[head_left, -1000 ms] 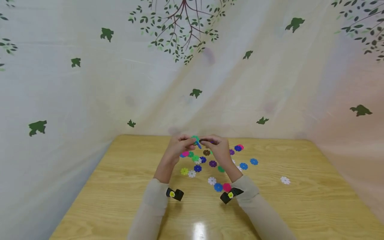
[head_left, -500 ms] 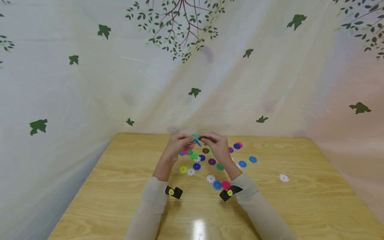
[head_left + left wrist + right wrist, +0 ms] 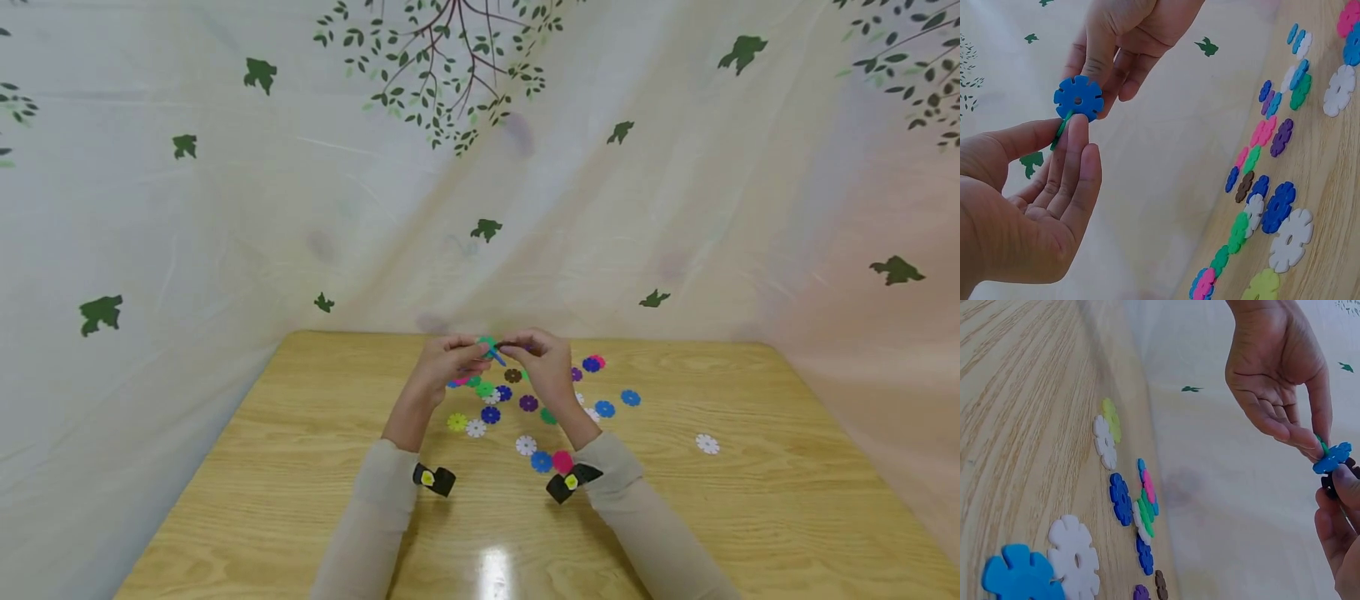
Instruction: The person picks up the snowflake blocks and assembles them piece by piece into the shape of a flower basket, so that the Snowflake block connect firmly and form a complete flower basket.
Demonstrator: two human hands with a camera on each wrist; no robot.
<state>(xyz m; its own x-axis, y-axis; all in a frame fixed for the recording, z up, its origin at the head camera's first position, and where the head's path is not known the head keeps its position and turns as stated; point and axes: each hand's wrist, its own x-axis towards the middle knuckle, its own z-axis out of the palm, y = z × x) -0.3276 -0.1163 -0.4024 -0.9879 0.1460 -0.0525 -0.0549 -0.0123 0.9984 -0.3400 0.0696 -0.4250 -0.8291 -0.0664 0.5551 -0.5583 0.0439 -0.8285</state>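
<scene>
Thumb and fingertips of my left hand (image 3: 448,363) pinch a thin green disc (image 3: 1060,134), turned almost edge-on, above the far edge of the table (image 3: 285,492). A blue disc (image 3: 1079,92), flat and smooth, with square slots cut round its rim and a small hole in its centre, stands across the green one, their edges meeting. My right hand (image 3: 544,357) pinches a dark brown disc (image 3: 1330,487) just beside the blue; whether those two interlock I cannot tell. My hands are near each other, the plastic pieces between them. Below, more discs (image 3: 528,403) with petal-like rims lie scattered across the middle of the table, some overlapping. A pink disc (image 3: 562,461) is among those closest to the near edge, and a lone white disc (image 3: 707,444) sits well apart, towards the right edge. Streaky wood grain runs through the glossy tabletop; creased cloth (image 3: 390,225) printed with leafy branches hangs beyond the far edge.
</scene>
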